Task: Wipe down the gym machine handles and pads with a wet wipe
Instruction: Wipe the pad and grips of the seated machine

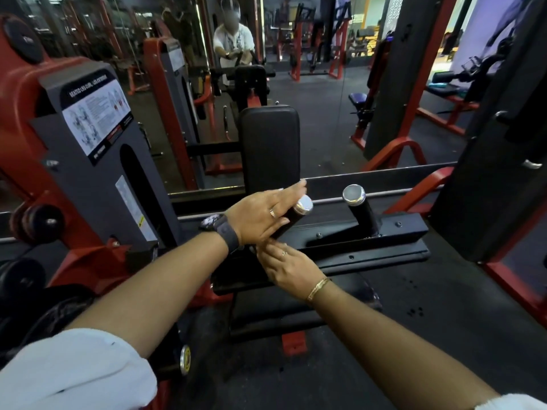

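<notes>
Two short black handles with chrome end caps rise from the black bar of the seat frame: the left handle (302, 206) and the right handle (360, 209). My left hand (260, 218), with a dark watch on the wrist, lies flat against the left handle with its fingers straight. Just below it, my right hand (291, 269) has its fingertips curled in at that handle's base, under my left palm. No wipe shows in either hand. The upright black back pad (269, 143) stands behind the handles. The black seat pad (299, 303) lies under my right wrist.
The red and grey weight-stack housing (97, 161) with an instruction label stands close on the left. A wall mirror (319, 84) behind the machine reflects a person and other red machines. A dark upright column (497, 179) with red frame bars stands on the right. The floor is black rubber.
</notes>
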The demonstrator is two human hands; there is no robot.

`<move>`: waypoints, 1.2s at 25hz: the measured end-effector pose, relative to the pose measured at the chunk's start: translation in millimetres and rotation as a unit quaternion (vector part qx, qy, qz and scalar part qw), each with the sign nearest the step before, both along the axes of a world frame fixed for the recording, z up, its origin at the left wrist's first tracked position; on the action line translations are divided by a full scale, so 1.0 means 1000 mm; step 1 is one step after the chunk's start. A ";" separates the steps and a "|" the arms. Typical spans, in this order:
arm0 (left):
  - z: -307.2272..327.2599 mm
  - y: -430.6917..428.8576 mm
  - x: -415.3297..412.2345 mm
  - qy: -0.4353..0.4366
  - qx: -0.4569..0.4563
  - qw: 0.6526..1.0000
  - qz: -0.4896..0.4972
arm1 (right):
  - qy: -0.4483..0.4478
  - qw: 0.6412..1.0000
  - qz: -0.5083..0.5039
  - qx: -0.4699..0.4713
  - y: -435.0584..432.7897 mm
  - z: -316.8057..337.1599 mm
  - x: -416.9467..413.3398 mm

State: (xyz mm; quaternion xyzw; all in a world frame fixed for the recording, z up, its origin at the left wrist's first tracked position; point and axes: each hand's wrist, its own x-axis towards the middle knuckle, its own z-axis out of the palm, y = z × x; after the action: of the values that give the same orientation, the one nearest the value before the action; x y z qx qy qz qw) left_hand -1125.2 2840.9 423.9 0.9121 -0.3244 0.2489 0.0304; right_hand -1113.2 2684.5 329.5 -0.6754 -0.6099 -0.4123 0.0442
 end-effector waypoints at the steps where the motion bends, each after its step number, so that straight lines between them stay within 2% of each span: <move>1: -0.017 0.008 -0.007 0.020 -0.025 0.999 0.033 | 0.013 1.000 0.007 0.005 -0.008 -0.004 -0.004; 4: -0.074 0.030 -0.037 0.077 -0.097 0.980 0.153 | 0.043 0.993 0.024 0.108 -0.022 0.025 -0.014; 6: -0.097 0.033 -0.048 0.099 -0.083 0.964 0.232 | 0.056 0.979 0.015 0.195 -0.020 0.059 -0.014; 8: -0.099 0.027 -0.051 0.099 -0.054 0.954 0.279 | 0.067 0.967 -0.019 0.243 -0.013 0.076 -0.006; 9: -0.098 0.025 -0.051 0.095 -0.052 0.951 0.290 | 0.059 0.969 -0.045 0.237 -0.009 0.075 -0.002; 12: -0.099 0.018 -0.055 0.082 -0.035 0.943 0.320 | 0.007 0.987 -0.089 0.131 0.004 0.046 0.002; 16: -0.108 0.015 -0.057 0.081 -0.013 0.928 0.364 | 0.045 0.996 -0.074 0.021 0.030 0.017 -0.019; 18: -0.108 0.011 -0.057 0.085 0.003 0.925 0.370 | 0.056 0.996 -0.062 0.026 0.037 0.021 -0.024; 21: -0.105 0.011 -0.057 0.064 -0.033 0.926 0.370 | 0.036 0.985 -0.158 0.054 0.037 0.033 -0.020; 23: -0.104 0.012 -0.058 0.071 -0.053 0.928 0.362 | 0.016 0.982 -0.188 -0.015 0.036 0.019 -0.020; 25: -0.106 0.014 -0.061 0.078 -0.025 0.928 0.363 | 0.017 0.986 -0.150 -0.068 0.034 0.000 -0.023; 27: -0.106 0.014 -0.060 0.075 -0.022 0.931 0.356 | 0.030 0.995 -0.089 -0.041 0.028 -0.002 -0.015; 30: -0.106 0.016 -0.059 0.062 -0.044 0.932 0.354 | 0.007 0.998 -0.056 0.031 0.013 0.012 0.001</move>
State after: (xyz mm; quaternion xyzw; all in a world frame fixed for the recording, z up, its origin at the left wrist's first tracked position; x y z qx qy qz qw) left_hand -1184.3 2856.7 318.2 0.9792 0.0334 0.2004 0.0002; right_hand -1111.9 2697.2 341.7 -0.7093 -0.5579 -0.4283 0.0465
